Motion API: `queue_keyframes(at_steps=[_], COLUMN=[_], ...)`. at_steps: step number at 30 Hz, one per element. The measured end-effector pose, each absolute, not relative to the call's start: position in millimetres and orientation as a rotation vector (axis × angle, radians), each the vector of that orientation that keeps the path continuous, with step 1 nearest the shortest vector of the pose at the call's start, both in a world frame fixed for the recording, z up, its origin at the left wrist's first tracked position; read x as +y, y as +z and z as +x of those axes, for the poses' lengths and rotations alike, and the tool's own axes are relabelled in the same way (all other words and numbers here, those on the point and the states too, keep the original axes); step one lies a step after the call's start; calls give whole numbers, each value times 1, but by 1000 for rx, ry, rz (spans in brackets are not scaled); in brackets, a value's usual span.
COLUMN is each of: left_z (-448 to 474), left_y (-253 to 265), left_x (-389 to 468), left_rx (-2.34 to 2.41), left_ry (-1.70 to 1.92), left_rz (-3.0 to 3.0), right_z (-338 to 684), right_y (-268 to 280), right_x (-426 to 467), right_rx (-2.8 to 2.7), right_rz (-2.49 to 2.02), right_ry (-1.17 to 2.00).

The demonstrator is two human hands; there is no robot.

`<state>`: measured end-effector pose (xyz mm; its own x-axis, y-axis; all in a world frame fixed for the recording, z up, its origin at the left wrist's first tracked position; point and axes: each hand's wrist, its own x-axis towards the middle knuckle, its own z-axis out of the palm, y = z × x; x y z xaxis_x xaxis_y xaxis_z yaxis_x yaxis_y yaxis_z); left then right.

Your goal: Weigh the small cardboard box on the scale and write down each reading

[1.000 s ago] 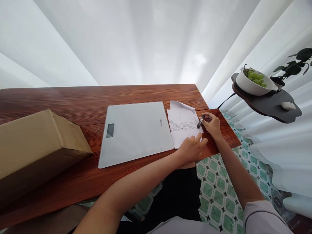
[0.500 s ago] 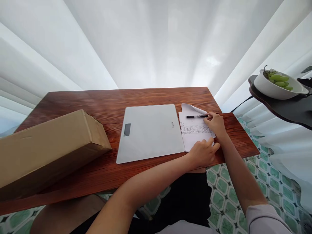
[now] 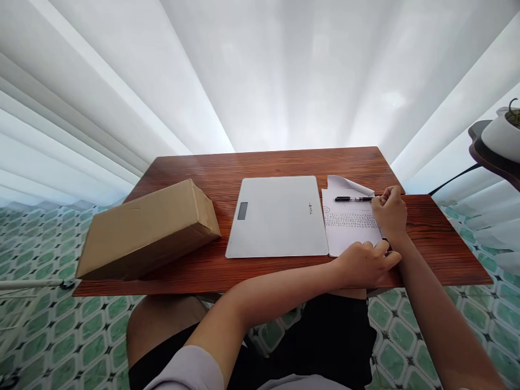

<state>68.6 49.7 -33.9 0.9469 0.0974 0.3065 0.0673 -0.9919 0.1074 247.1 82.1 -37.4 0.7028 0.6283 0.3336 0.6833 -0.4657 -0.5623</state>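
A black pen [image 3: 350, 199] lies across the written sheets of paper [image 3: 349, 235], whose top sheet has a lifted upper edge. My right hand [image 3: 392, 214] is closed at the right edge of the sheets, with its fingertips at the pen's right end. My left hand [image 3: 365, 264] rests palm down over the lower right corner of the paper, its fingers loosely bent and apart. Directly left of the paper is a flat white scale [image 3: 280, 219] with a dark display. Part of the paper is hidden under my left hand.
A closed cardboard box [image 3: 146, 225] lies on the left of the brown wooden table [image 3: 264, 161]. At the right, a white bowl [image 3: 504, 135] stands on a dark shelf [image 3: 487, 158]. White curtains [image 3: 284, 70] hang behind the table.
The view has turned left, so the table things appear further right. My right hand has curled tighter and shifted slightly right at the pen's end. The pen keeps its place on the paper.
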Motion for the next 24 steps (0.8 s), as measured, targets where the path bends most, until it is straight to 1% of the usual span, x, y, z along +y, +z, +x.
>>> queue_keyframes(at_steps=[3, 6, 10, 14, 17, 20, 24], left_z=[69, 69, 59, 27, -10, -53, -114], left_y=[-33, -30, -20, -9, -3, 2, 10], left_x=[50, 50, 49, 51, 58, 70, 88], left_rx=[-21, -198, -274, -236, -175, -52, 180], left_ry=[492, 419, 394, 421, 577, 728, 758], left_rz=[3038, 3061, 3085, 3110, 3144, 3220, 3354], right_z=[245, 247, 255, 260, 262, 262, 263], right_y=[-42, -46, -49, -49, -48, -47, -47], right_x=[85, 89, 90, 90, 90, 89, 88], right_rx=[-999, -976, -924, -890, -889, -897, -901], right_rz=[-2209, -2187, -2165, -2134, -2107, -2089, -2074], right_ry=[-190, -199, -180, -147, -130, -124, -121])
